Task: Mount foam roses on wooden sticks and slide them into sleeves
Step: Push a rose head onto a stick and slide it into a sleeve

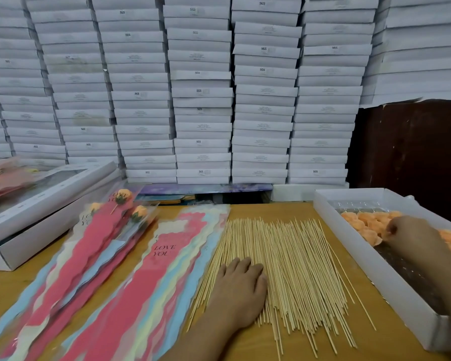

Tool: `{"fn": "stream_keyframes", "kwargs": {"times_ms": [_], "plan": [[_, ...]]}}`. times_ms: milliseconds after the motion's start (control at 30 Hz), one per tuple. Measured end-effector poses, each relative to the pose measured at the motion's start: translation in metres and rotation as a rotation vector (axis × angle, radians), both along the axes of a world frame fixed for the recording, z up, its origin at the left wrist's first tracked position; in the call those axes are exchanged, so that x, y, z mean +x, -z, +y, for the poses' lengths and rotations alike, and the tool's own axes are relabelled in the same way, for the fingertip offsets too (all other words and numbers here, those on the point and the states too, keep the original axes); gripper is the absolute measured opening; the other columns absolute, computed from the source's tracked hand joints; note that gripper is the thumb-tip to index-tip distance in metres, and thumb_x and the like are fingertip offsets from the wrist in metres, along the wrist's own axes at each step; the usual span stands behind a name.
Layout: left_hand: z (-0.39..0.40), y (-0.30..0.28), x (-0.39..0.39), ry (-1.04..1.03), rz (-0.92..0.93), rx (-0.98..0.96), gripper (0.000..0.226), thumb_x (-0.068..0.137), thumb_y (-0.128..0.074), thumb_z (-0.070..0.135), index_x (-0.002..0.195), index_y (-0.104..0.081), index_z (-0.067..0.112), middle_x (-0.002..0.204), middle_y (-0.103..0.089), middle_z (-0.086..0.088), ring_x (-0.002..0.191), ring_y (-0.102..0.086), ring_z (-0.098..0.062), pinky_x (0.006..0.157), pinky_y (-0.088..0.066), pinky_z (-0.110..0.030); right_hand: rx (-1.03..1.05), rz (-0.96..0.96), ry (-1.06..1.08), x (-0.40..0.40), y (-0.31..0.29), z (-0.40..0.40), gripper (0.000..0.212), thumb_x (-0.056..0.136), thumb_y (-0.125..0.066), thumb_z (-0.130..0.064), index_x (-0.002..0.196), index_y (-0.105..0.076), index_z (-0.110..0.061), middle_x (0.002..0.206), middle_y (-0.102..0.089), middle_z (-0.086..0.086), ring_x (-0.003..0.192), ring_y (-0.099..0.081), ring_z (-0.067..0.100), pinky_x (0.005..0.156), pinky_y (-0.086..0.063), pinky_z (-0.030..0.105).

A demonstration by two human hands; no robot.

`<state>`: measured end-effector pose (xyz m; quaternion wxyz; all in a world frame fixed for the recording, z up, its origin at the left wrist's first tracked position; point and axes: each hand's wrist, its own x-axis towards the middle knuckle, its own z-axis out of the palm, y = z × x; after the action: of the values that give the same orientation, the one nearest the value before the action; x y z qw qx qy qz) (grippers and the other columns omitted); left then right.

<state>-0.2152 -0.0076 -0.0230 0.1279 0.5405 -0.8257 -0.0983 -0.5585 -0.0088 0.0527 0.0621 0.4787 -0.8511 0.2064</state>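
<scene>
Peach roses point(367, 222) heaped in white tray point(349, 246), right hand point(406, 230) among them, grip unclear; left hand point(241, 285) flat on sticks point(297, 256).

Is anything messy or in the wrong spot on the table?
A little. A few wooden sticks have strayed from the pile's right edge and lie slanted toward the white tray. The finished roses in sleeves lie crossed over one another. Nothing looks spilled or broken.
</scene>
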Motion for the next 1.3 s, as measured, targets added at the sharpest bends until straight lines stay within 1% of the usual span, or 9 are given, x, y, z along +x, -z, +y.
{"fn": "stream_keyframes", "kwargs": {"times_ms": [233, 333, 500, 633, 767, 900, 1067, 1200, 1300], "plan": [[0.0, -0.001, 0.001, -0.01, 0.202, -0.071, 0.049, 0.103, -0.032, 0.047, 0.145, -0.048, 0.027, 0.15, -0.044, 0.006, 0.142, -0.035, -0.015, 0.121, -0.025, -0.038, -0.398, -0.078, -0.251, 0.063, -0.041, 0.017, 0.015, 0.091, -0.061, -0.007, 0.098, -0.074, -0.011, 0.096, -0.071, 0.009, 0.081, -0.061, 0.025, 0.071, -0.047, 0.035], [0.0, -0.002, 0.004, -0.02, 0.368, -0.117, 0.049, 0.1, -0.045, 0.046, 0.145, -0.049, 0.024, 0.145, -0.05, 0.009, 0.134, -0.043, -0.008, 0.114, -0.031, -0.025, -0.218, -0.297, -0.533, 0.111, -0.031, 0.023, 0.015, 0.093, -0.063, -0.018, 0.091, -0.07, -0.031, 0.095, -0.071, -0.008, 0.084, -0.069, 0.018, 0.072, -0.053, 0.033], [0.003, -0.005, 0.004, 0.077, 0.425, -0.138, 0.043, 0.087, -0.058, 0.053, 0.127, -0.059, 0.037, 0.119, -0.062, 0.023, 0.109, -0.053, 0.007, 0.094, -0.043, -0.019, 0.015, -0.276, -0.784, 0.176, 0.004, 0.028, 0.026, 0.09, -0.069, -0.027, 0.078, -0.061, -0.049, 0.091, -0.064, -0.025, 0.077, -0.06, -0.007, 0.06, -0.042, 0.01], [0.004, -0.009, 0.004, 0.056, 0.517, -0.122, 0.018, 0.086, -0.061, 0.041, 0.096, -0.067, 0.027, 0.082, -0.068, 0.012, 0.078, -0.061, -0.003, 0.068, -0.052, -0.029, 0.002, -0.315, -0.832, 0.189, 0.011, 0.029, 0.021, 0.091, -0.068, -0.032, 0.09, -0.061, -0.052, 0.095, -0.061, -0.027, 0.082, -0.061, -0.005, 0.063, -0.041, 0.011], [0.005, -0.014, 0.007, -0.002, 0.593, -0.169, 0.006, 0.089, -0.064, 0.033, 0.084, -0.063, 0.031, 0.078, -0.065, 0.014, 0.082, -0.06, -0.001, 0.068, -0.047, -0.02, -0.225, -0.52, -0.766, 0.185, 0.017, 0.032, 0.028, 0.098, -0.055, -0.039, 0.126, -0.052, -0.044, 0.106, -0.059, -0.022, 0.083, -0.061, -0.004, 0.064, -0.044, 0.012], [0.006, -0.021, 0.01, -0.129, 0.739, -0.107, 0.008, 0.089, -0.068, 0.036, 0.092, -0.07, 0.028, 0.086, -0.07, 0.015, 0.088, -0.06, 0.006, 0.073, -0.047, -0.014, -0.134, -0.323, -0.523, 0.171, 0.031, 0.031, 0.005, 0.097, -0.058, -0.035, 0.096, -0.062, -0.032, 0.086, -0.062, -0.017, 0.076, -0.056, -0.002, 0.063, -0.045, 0.019], [0.001, -0.026, 0.015, -0.194, 0.943, 0.019, 0.006, 0.087, -0.073, 0.03, 0.084, -0.072, 0.026, 0.079, -0.071, 0.012, 0.077, -0.063, 0.005, 0.069, -0.044, -0.015, 0.138, -0.12, -0.436, 0.168, 0.037, 0.035, 0.024, 0.089, -0.063, -0.044, 0.074, -0.061, -0.024, 0.069, -0.061, -0.009, 0.063, -0.059, 0.008, 0.061, -0.05, 0.027], [-0.004, -0.028, 0.019, -0.229, 1.161, 0.137, 0.017, 0.087, -0.075, 0.022, 0.086, -0.071, 0.005, 0.067, -0.063, 0.008, 0.066, -0.058, -0.005, 0.065, -0.045, -0.02, 0.176, -0.139, -0.427, 0.173, 0.036, 0.035, 0.045, 0.087, -0.062, -0.033, 0.05, -0.041, -0.02, 0.047, -0.038, -0.006, 0.044, -0.04, 0.015, 0.048, -0.034, 0.027], [-0.004, -0.032, 0.023, -0.253, 1.321, 0.282, 0.013, 0.089, -0.076, 0.022, 0.094, -0.076, 0.01, 0.078, -0.074, 0.003, 0.073, -0.069, -0.011, 0.068, -0.054, -0.023, 0.211, -0.158, -0.418, 0.174, 0.033, 0.037, 0.047, 0.085, -0.061, -0.028, 0.046, -0.035, -0.02, 0.043, -0.028, -0.005, 0.042, -0.032, 0.015, 0.048, -0.028, 0.026]]}}
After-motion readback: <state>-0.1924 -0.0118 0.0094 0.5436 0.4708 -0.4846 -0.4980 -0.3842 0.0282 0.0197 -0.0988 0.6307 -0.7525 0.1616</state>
